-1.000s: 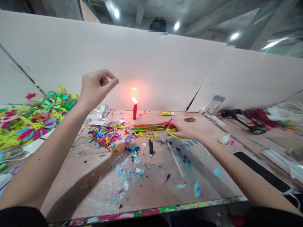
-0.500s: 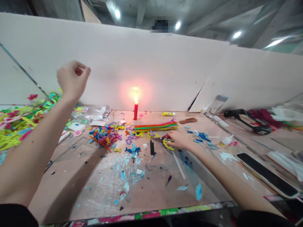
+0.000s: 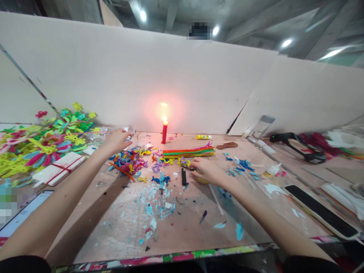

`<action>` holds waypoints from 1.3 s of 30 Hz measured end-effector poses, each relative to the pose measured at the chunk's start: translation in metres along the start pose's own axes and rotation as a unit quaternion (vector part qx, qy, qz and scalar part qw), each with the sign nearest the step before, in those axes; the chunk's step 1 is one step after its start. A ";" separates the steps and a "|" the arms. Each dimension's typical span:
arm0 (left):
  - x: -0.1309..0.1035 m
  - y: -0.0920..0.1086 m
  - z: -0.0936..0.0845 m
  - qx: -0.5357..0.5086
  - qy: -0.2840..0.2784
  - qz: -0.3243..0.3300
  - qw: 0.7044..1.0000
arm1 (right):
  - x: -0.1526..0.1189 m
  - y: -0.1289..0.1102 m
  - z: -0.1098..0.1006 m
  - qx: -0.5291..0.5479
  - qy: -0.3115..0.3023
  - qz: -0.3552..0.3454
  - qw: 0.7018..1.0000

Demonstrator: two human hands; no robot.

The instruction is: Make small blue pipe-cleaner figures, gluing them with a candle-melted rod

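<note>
My left hand (image 3: 117, 140) reaches out over the back left of the table, fingers stretched and a little apart, with nothing visible in it. It is beside a clear plastic bag (image 3: 129, 131) and just above a heap of small coloured fuzzy pieces (image 3: 129, 161). My right hand (image 3: 207, 171) is low on the table with its fingers curled over a pair of scissors (image 3: 201, 181); part of their yellow handle shows beneath the palm. Just behind that hand lies a bundle of coloured pipe cleaners (image 3: 187, 152). A black strip (image 3: 184, 177) lies left of its fingertips.
A lit red candle (image 3: 164, 132) stands upright at the back. Fuzzy flowers (image 3: 47, 148) are heaped at the left, near a white box (image 3: 59, 168) and a phone (image 3: 27, 212). A glue stick (image 3: 203, 137), a small bottle (image 3: 272, 170) and blue scraps (image 3: 162, 201) lie about.
My left hand has come down and right from its raised, curled pose, and its fingers have opened. My right hand has shifted slightly left over the scissors, covering more of them.
</note>
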State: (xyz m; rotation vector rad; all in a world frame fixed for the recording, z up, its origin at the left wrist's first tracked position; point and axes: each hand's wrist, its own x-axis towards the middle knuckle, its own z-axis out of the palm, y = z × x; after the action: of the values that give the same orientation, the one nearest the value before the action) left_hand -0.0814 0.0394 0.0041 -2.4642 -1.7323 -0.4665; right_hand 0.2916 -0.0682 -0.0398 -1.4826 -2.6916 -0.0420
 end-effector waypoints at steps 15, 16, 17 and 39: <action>-0.067 0.077 0.030 -0.085 0.015 0.182 0.979 | 0.038 -0.063 0.061 0.014 0.143 -0.226 0.963; -0.071 0.078 0.034 -0.099 0.010 0.183 0.978 | 0.038 -0.062 0.063 0.011 0.148 -0.227 0.963; -0.074 0.079 0.038 -0.109 0.003 0.183 0.977 | 0.039 -0.062 0.065 0.008 0.152 -0.227 0.962; -0.089 0.090 0.035 -0.407 -0.027 0.088 0.909 | 0.049 -0.049 0.013 0.388 0.275 -0.020 0.879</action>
State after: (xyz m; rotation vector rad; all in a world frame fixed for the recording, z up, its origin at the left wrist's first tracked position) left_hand -0.0182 -0.0639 -0.0466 -3.1400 -1.4926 -1.3383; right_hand 0.2238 -0.0522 -0.0488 -0.9585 -1.9097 0.4793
